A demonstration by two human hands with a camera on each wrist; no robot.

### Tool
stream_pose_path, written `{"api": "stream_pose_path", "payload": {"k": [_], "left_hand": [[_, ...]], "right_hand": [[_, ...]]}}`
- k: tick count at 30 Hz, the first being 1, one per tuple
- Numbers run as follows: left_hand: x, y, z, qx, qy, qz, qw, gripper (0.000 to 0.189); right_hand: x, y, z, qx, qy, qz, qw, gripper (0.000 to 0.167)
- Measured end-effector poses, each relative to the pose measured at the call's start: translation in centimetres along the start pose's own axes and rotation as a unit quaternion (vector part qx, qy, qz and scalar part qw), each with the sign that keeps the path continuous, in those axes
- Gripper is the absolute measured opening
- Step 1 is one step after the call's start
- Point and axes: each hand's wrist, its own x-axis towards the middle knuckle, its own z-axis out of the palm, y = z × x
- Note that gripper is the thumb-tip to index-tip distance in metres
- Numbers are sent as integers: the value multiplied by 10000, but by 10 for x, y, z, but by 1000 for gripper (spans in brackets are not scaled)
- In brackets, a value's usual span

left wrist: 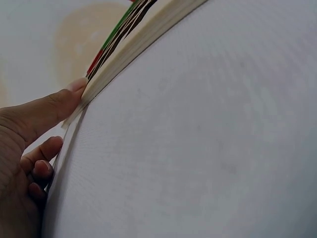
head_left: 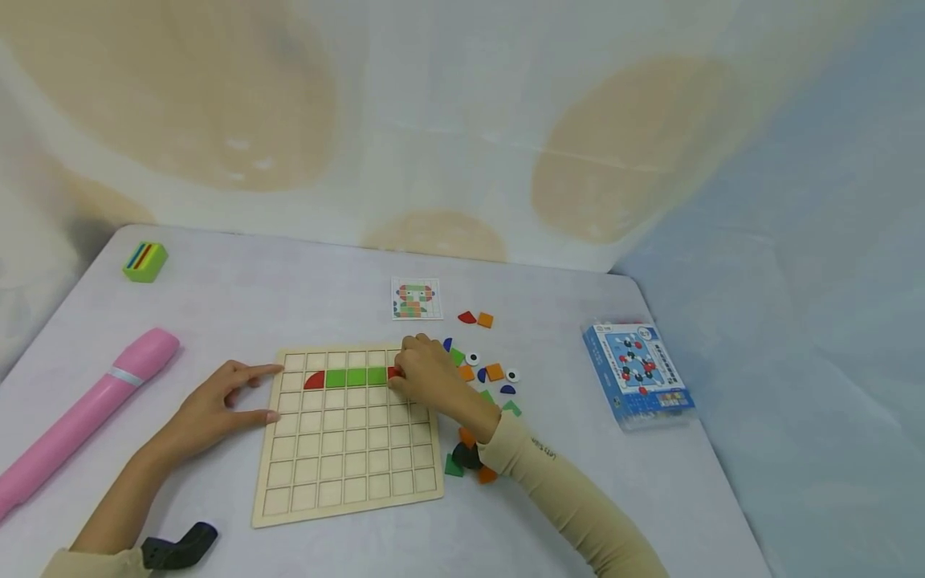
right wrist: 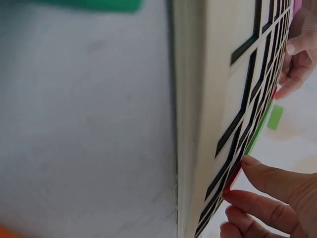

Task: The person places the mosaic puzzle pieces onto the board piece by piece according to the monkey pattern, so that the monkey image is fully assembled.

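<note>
A wooden grid board (head_left: 325, 445) lies on the table. Along its second row sit a red quarter-round piece (head_left: 315, 380) and three green square pieces (head_left: 357, 377). At the right end of that row my right hand (head_left: 433, 373) pinches another red piece (head_left: 393, 372) between thumb and index finger, low over the grid; the hand hides most of its shape. In the right wrist view this red piece (right wrist: 235, 177) shows between the fingertips. My left hand (head_left: 209, 405) touches the board's left edge, thumb and index finger spread apart.
Loose coloured pieces (head_left: 495, 372) lie right of the board, partly under my right forearm. Behind it are a pattern card (head_left: 417, 299), a red piece (head_left: 467, 317) and an orange square (head_left: 485, 320). A blue box (head_left: 639, 373) stands right, a pink tube-like object (head_left: 94, 409) left, a green block (head_left: 145, 262) back left.
</note>
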Motion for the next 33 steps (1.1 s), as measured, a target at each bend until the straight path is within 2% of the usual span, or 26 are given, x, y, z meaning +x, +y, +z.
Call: {"api": "stream_pose_path", "payload": {"k": [5, 8, 17, 22, 26, 30, 33], "left_hand": [[0, -3, 2, -78, -20, 17, 10000, 69], [1, -3, 3, -92, -29, 38, 9999, 69], [1, -3, 3, -120, -36, 21, 9999, 69], [2, -1, 3, -53, 10, 56, 10000, 70], [1, 0, 2, -33, 42, 69, 10000, 70], [1, -1, 2, -38, 48, 106, 9999, 69], [1, -3, 3, -58, 79, 133, 9999, 68]], "right_hand": [[-2, 5, -3, 221, -67, 125, 9997, 22], [-5, 11, -8, 484, -86, 316, 9983, 28], [-23, 49, -24, 896, 405, 530, 9937, 26], [-35, 72, -27, 1196, 430, 1040, 9864, 25], [-43, 88, -26, 1197, 502, 1355, 9822, 23], [-44, 95, -22, 1221, 569, 1384, 9812, 21], [-37, 93, -19, 1199, 515, 1375, 9819, 21]]}}
